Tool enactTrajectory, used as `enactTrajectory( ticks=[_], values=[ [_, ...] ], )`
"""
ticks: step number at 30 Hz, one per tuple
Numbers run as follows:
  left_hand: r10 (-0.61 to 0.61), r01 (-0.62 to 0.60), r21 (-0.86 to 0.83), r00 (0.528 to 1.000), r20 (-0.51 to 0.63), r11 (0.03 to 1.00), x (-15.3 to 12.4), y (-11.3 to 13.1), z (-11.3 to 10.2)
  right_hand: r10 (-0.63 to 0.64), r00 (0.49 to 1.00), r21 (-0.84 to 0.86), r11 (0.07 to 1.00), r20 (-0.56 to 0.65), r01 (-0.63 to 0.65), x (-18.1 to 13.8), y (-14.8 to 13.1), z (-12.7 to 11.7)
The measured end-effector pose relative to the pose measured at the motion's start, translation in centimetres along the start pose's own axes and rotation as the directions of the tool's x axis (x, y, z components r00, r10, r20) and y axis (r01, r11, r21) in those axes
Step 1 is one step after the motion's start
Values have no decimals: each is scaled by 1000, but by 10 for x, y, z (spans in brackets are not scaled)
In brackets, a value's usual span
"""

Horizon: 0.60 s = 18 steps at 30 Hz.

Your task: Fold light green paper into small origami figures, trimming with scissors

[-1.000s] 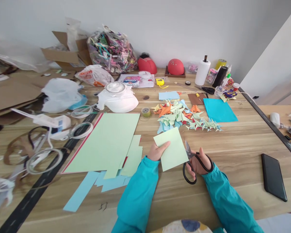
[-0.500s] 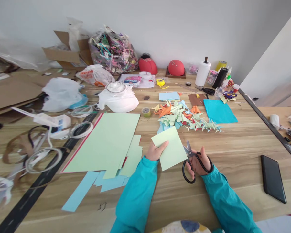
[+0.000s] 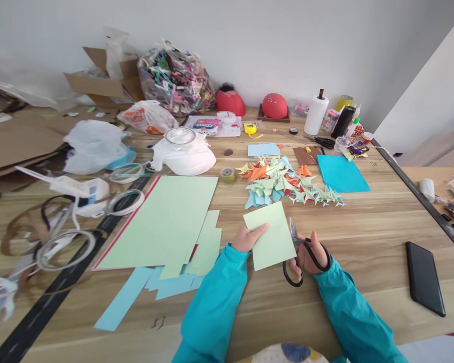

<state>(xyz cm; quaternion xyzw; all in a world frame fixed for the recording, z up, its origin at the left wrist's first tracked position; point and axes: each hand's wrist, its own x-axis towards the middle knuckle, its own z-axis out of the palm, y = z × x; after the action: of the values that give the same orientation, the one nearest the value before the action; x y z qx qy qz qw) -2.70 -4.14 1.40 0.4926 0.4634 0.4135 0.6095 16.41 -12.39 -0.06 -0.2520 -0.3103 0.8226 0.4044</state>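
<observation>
My left hand (image 3: 249, 237) grips a light green sheet of paper (image 3: 271, 244) by its left side, thumb on top. Black-handled scissors (image 3: 294, 232) sit in my right hand (image 3: 310, 256), with fingers through the loops. The blades point away from me along the paper's right edge; whether they touch it I cannot tell. Beyond the paper lies a pile of folded paper cranes (image 3: 276, 179) in green, orange, blue and red. Large green sheets (image 3: 162, 217) with a red edge lie to the left, beside smaller green strips (image 3: 208, 247) and light blue strips (image 3: 124, 297).
A black phone (image 3: 426, 277) lies on the right. Turquoise paper (image 3: 342, 173) is behind the cranes' right end. A glue gun (image 3: 79, 186) and tape rolls (image 3: 126, 202) crowd the left. Bags, a cardboard box (image 3: 102, 83) and a paper roll (image 3: 316, 116) line the wall.
The green sheet has turned more upright and shifted slightly right and toward me. The scissor blades have swung to line up along its right edge, looking more closed.
</observation>
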Motion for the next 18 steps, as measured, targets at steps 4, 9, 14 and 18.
enactTrajectory(
  ticks=[4,9,14,18],
  values=[
    [0,-3,-48,997,-78,999,2,-2,1,-58,996,-7,998,-68,57,2,1,1],
    [10,-19,-68,992,-128,998,1,-4,1,-76,993,-19,997,-93,74,2,-1,2],
    [-47,45,-73,999,-25,996,3,-2,-4,-35,997,-61,998,-75,31,1,-2,2],
    [-112,121,-90,988,102,989,3,-2,-6,-23,1000,-49,999,-4,23,0,-1,0]
  ],
)
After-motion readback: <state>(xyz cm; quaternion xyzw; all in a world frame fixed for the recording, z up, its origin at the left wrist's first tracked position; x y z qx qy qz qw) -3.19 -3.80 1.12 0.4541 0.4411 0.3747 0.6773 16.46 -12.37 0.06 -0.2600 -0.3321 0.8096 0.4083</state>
